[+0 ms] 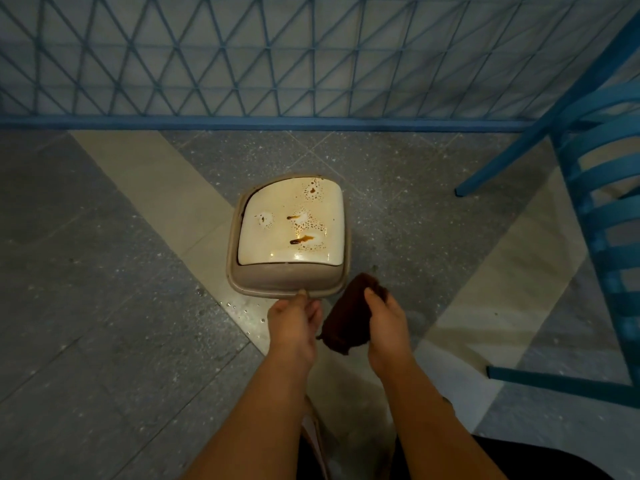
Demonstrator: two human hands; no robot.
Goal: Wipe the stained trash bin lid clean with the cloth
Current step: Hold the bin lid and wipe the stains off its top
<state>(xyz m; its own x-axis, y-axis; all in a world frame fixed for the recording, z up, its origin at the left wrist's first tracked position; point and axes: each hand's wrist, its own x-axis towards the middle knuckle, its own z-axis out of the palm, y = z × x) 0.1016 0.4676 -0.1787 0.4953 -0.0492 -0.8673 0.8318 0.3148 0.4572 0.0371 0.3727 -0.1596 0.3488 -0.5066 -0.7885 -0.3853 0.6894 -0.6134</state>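
Note:
A small beige trash bin [249,284] stands on the floor, seen from above. Its cream lid [273,237] carries several brown stains and speckled splashes, mostly on the right half. My left hand [294,323] reaches to the bin's near rim, thumb tip touching it, fingers curled with nothing in them. My right hand [384,320] grips a dark brown cloth [346,320], bunched and hanging just in front of the bin's near right corner, apart from the lid.
A blue lattice fence [277,64] with a blue base rail runs across the back. A blue slatted chair [602,209] stands at the right. Water droplets [242,310] lie on the grey and cream tiled floor left of my left hand.

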